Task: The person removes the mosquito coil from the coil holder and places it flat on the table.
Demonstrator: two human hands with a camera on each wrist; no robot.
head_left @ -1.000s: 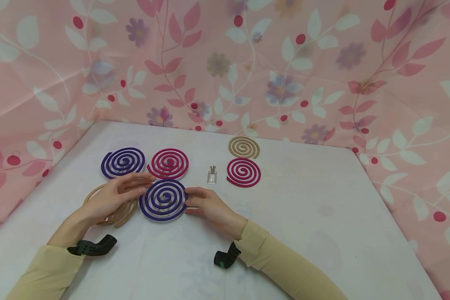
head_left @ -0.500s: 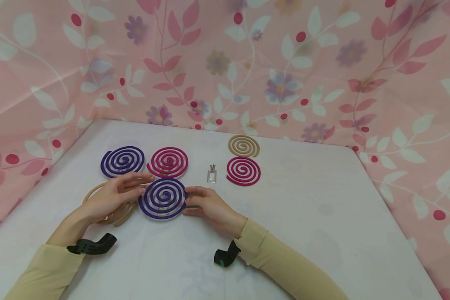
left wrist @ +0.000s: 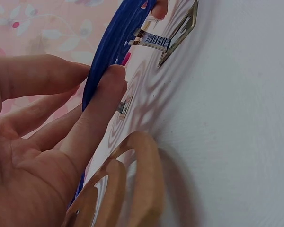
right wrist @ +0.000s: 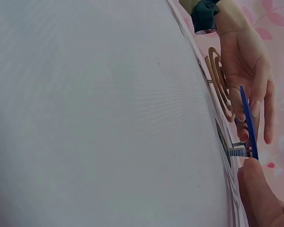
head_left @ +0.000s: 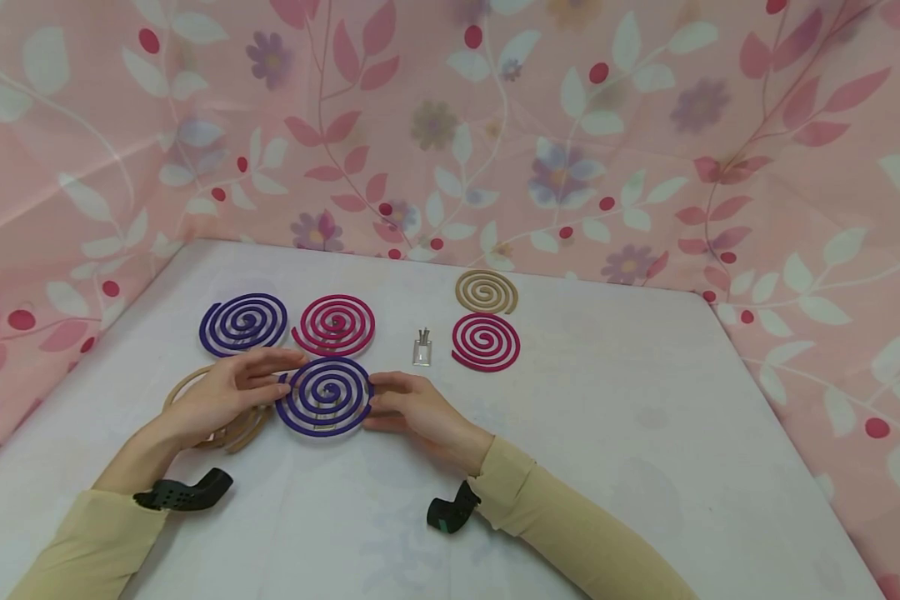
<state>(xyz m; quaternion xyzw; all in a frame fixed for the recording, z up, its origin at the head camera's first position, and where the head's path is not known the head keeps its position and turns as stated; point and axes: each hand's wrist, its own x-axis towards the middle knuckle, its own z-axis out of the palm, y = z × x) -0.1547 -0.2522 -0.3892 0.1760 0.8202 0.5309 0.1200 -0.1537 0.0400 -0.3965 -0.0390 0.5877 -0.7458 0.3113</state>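
Between my two hands a purple mosquito coil (head_left: 325,397) sits level on a small metal stand (left wrist: 154,41), raised above the table. With thumb and finger, my left hand (head_left: 221,392) pinches the coil's left edge; in the left wrist view the fingers lie on both faces of the rim. My right hand (head_left: 420,412) pinches the opposite edge, as the right wrist view also shows. Under the left hand, partly hidden by it, is a tan coil (head_left: 243,435). Just behind are another purple coil (head_left: 217,333) and a pink coil (head_left: 333,327), both on stands.
A bare metal stand (head_left: 422,350) lies right of the pink coil. Farther right, a second pink coil (head_left: 486,342) lies in front of a second tan coil (head_left: 487,292). The white-covered table (head_left: 607,467) meets a floral pink cloth (head_left: 435,167) at the back and sides.
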